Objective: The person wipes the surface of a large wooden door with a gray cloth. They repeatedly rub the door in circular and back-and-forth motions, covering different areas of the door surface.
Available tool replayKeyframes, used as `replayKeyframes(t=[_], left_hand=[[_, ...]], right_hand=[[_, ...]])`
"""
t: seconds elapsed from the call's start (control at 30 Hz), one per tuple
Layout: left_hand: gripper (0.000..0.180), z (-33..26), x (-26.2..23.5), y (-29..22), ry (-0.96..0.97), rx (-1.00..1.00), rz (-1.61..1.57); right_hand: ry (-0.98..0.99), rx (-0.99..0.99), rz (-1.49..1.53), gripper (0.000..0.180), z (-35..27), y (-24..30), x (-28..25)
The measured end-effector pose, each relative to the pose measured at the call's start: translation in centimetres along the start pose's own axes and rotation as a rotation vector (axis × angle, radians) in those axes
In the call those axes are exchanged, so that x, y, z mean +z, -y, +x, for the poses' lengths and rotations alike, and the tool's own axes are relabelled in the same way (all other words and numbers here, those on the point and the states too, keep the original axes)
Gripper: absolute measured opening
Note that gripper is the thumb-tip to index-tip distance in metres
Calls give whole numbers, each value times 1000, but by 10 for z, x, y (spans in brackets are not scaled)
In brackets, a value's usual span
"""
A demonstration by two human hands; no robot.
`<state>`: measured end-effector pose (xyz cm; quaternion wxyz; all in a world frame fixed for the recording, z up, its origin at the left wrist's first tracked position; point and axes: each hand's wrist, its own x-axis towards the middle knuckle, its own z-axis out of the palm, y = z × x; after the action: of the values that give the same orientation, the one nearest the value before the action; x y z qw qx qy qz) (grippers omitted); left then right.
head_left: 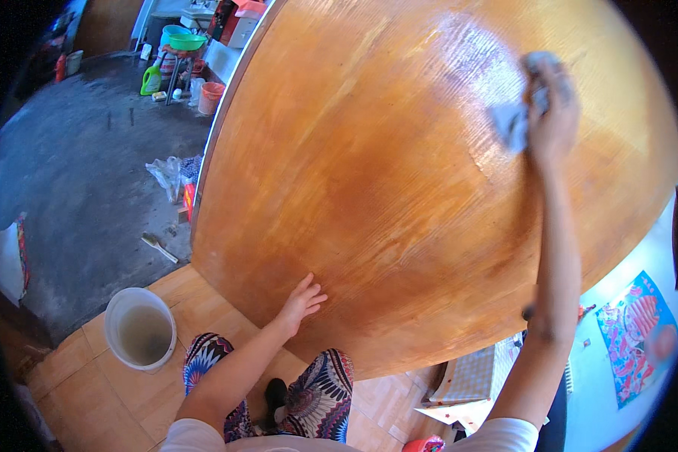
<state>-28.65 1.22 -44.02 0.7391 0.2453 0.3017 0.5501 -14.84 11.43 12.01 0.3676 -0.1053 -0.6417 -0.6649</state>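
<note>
A large wooden panel (369,173), orange-brown with visible grain, fills the middle of the view. My right hand (556,113) is far up on its right side, fingers closed round a pale grey-blue cloth (512,124) pressed to the wood. Left of the cloth the surface has a wet-looking, bright shine. My left hand (303,305) rests by the panel's lower edge with its fingers spread, holding nothing.
A white bucket (141,328) with cloudy water stands on the tiles at lower left. On the dark floor lie a brush (160,247) and a plastic bag (166,178). A green basin (187,42) sits on a stool farther back. A colourful poster (639,339) hangs at right.
</note>
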Motion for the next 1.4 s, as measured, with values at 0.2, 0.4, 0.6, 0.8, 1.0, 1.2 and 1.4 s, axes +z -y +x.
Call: replayKeyframes(t=[0.2,0.4,0.6,0.8,1.0,1.2,1.4], left_hand=[[80,0,3,2,11,6,-79],[77,3,-1,-2,-18,23,-80],[73,4,-3,-9,-46,11,-50],[68,-7,12,-9,-6,-17,32],[68,-7,10,-9,-31,41,-7],[71,-10,0,-9,-87,34,16],[63,-11,-4,-18,-130,60,11]], right_hand=[[9,152,247,21,28,82,32],[366,-235,586,39,-106,263,9],[487,-302,484,37,-58,168,20],[-82,15,-33,25,71,3,63],[130,142,283,23,41,177,86],[229,-272,770,30,-86,313,64],[451,-231,656,31,-36,223,41]])
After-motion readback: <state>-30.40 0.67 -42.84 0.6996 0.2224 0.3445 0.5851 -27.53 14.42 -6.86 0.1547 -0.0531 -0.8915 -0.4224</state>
